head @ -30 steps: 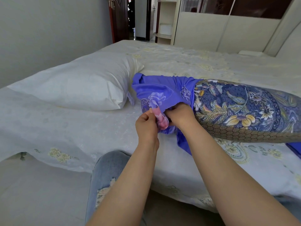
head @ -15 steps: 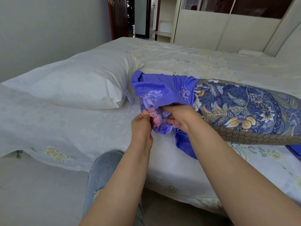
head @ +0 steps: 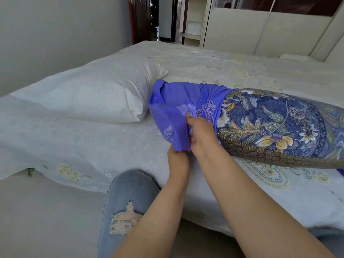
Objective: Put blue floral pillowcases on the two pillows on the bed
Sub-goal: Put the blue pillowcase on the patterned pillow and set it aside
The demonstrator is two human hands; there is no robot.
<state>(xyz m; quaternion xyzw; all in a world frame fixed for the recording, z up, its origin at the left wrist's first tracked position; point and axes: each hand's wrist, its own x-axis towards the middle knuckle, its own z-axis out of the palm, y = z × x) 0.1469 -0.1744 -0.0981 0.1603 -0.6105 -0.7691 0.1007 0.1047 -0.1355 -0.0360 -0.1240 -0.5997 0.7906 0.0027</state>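
Observation:
A blue floral pillowcase (head: 178, 107) is bunched over the left end of a dark patterned pillow (head: 283, 123) lying at the right of the bed. My right hand (head: 201, 135) grips the gathered fabric at the pillow's end. Just below it, my left hand (head: 176, 161) pinches the lower edge of the same cloth; its fingertips are hidden under the fabric. A bare white pillow (head: 89, 92) lies to the left, its corner close to the pillowcase.
The bed (head: 111, 146) has a pale embroidered cover and its near edge runs across the view. My knee in torn jeans (head: 126, 202) is against it. A grey wall (head: 55, 34) stands left, wardrobes (head: 260, 28) and a doorway behind.
Both hands shifted along the pillowcase edge. The pink inner patch seen between them earlier is now covered by fabric pulled down, and my left hand has dropped lower.

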